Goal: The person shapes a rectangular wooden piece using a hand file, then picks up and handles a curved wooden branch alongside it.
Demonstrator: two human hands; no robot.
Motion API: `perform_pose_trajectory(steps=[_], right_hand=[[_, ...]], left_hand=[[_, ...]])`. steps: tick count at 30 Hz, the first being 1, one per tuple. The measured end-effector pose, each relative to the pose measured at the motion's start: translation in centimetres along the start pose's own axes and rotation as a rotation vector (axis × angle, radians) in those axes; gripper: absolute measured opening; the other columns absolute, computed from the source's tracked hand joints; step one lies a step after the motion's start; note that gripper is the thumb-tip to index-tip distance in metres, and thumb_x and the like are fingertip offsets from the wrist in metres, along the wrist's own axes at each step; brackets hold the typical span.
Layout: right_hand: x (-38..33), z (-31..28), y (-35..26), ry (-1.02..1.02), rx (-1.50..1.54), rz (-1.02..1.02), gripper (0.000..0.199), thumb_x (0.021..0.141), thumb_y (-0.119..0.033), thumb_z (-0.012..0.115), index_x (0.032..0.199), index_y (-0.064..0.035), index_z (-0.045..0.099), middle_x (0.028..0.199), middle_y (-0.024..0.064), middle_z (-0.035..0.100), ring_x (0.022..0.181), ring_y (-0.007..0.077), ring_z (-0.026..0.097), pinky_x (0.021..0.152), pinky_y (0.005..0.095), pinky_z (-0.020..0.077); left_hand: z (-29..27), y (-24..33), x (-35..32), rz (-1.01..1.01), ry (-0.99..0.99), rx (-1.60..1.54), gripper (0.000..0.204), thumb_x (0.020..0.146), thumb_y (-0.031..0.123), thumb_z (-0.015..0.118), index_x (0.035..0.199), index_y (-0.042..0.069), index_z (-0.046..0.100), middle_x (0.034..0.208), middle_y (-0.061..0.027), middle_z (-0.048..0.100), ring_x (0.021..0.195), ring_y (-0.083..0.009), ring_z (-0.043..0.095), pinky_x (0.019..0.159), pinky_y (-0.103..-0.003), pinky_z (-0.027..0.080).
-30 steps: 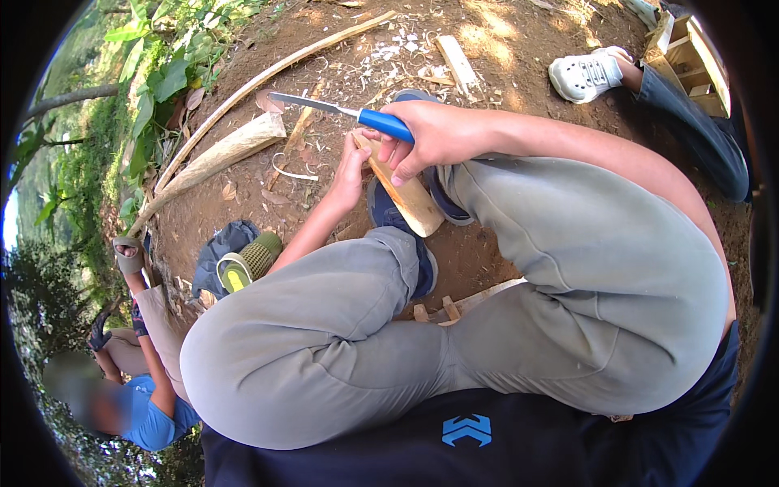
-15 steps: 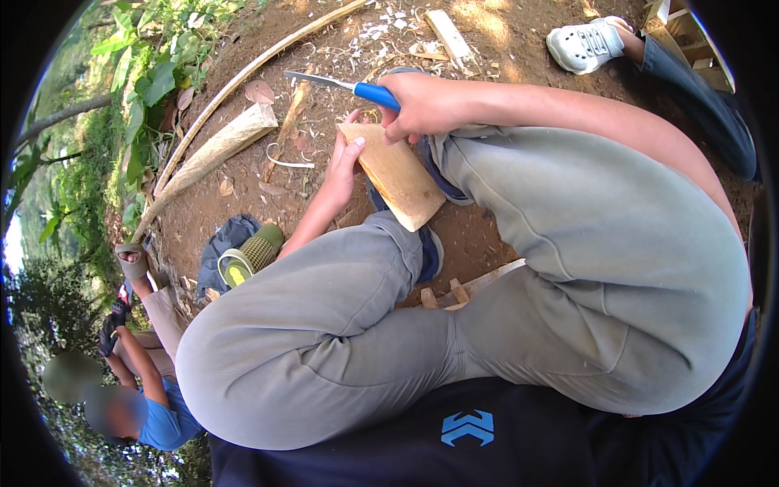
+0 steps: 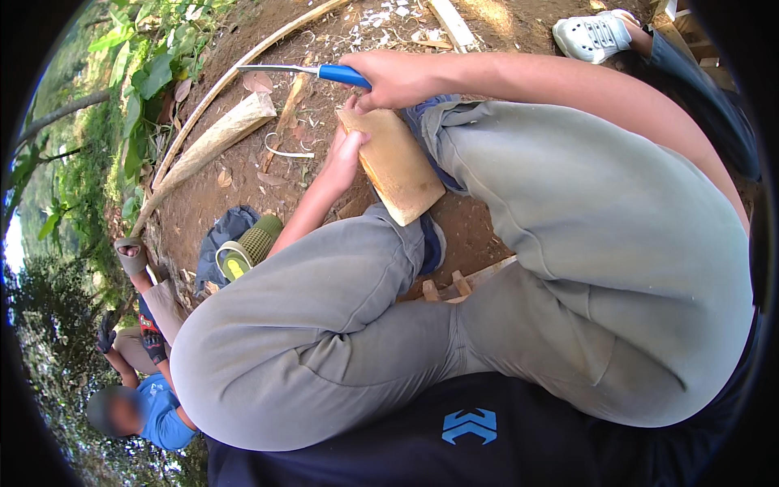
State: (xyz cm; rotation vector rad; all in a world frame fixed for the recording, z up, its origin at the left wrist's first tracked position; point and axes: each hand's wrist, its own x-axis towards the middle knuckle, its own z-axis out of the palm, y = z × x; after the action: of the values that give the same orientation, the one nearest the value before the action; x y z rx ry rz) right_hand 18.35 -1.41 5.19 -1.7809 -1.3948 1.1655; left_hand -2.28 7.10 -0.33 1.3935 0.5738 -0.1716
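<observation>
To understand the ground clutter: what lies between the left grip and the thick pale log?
Head view: a curled pale shaving and a brown strip lie on soil between the left grip and the log.

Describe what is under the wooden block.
Around the wooden block, parts of two dark blue shoes and brown soil show; the left hand grips its edge. Whatever lies directly underneath is covered.

The right arm (image 3: 568,85) reaches across the frame's upper right, right hand (image 3: 391,79) clenched near top centre; left forearm (image 3: 312,205) angles upward, left hand (image 3: 346,154) curled just below.
</observation>
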Motion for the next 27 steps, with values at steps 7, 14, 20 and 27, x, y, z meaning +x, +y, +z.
perform_pose_trajectory(steps=[7, 14, 20, 27], right_hand=[[2.7, -0.8, 2.5, -0.24, 0.369, 0.072, 0.035, 0.092, -0.024, 0.079, 0.112, -0.0045, 0.057, 0.105, 0.0057, 0.069, 0.086, 0.0143, 0.065, 0.069, 0.0316, 0.054], [3.4, -1.0, 2.8, -0.126, 0.434, 0.172, 0.05, 0.085, -0.035, 0.086, 0.109, -0.0075, 0.053, 0.103, 0.0055, 0.069, 0.084, 0.0126, 0.065, 0.068, 0.0312, 0.0539], [4.1, -0.6, 3.2, -0.077, 0.447, 0.18, 0.043, 0.087, -0.028, 0.084, 0.103, -0.0056, 0.051, 0.093, 0.0074, 0.066, 0.081, 0.0139, 0.065, 0.069, 0.0317, 0.0579], [5.5, -0.2, 3.4, 0.044, 0.524, 0.284, 0.034, 0.093, -0.024, 0.078, 0.099, -0.0043, 0.052, 0.085, 0.0068, 0.062, 0.074, 0.0147, 0.066, 0.067, 0.0287, 0.0593]], left_hand=[[0.0, 2.2, 0.6, -0.035, -0.004, 0.087, 0.053, 0.094, 0.028, 0.049, 0.137, -0.004, 0.047, 0.122, -0.0138, 0.058, 0.113, -0.0213, 0.055, 0.1, -0.036, 0.044], [-0.6, 1.9, 1.9, -0.064, 0.016, 0.095, 0.051, 0.1, 0.036, 0.052, 0.128, -0.005, 0.056, 0.115, -0.014, 0.063, 0.108, -0.0202, 0.059, 0.099, -0.034, 0.044], [-0.8, 2.8, 3.9, -0.038, 0.048, 0.154, 0.072, 0.107, 0.055, 0.042, 0.142, -0.007, 0.052, 0.133, -0.0181, 0.061, 0.125, -0.0231, 0.056, 0.109, -0.034, 0.039], [-0.2, 2.0, 1.4, 0.104, 0.118, -0.083, 0.097, 0.101, 0.076, 0.009, 0.162, 0.0, 0.022, 0.161, -0.0154, 0.038, 0.15, -0.0265, 0.033, 0.124, -0.04, 0.022]])
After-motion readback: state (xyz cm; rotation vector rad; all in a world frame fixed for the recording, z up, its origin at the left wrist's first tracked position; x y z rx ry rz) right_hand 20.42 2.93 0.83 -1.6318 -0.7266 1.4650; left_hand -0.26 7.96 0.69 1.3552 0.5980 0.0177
